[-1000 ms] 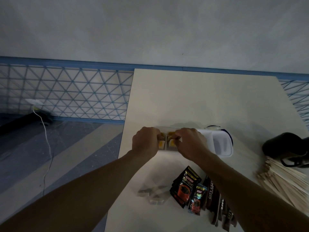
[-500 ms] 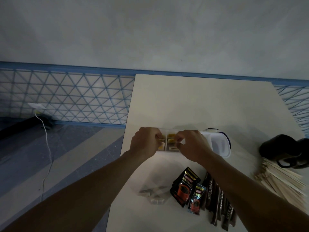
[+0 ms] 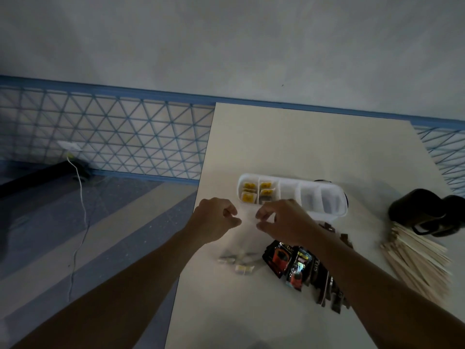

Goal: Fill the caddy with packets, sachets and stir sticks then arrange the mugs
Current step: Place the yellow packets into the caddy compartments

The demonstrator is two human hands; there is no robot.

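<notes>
Black sachets (image 3: 276,259) — "CIT" legible — lie near left hand (image 3: 214,221), right hand (image 3: 285,221), fingers (image 3: 263,215) slack, empty.

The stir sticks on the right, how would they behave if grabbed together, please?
The stir sticks look thin, flat and loosely fanned, so a bundle would probably splay and shed some. Each seems light; being flat, they'd likely slide, not roll.

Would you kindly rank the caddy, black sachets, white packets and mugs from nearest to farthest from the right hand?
From the right hand:
1. Caddy, just beyond it.
2. Black sachets, beneath the wrist.
3. White packets, nearer the table's left edge.
4. Mugs, far right.
</notes>
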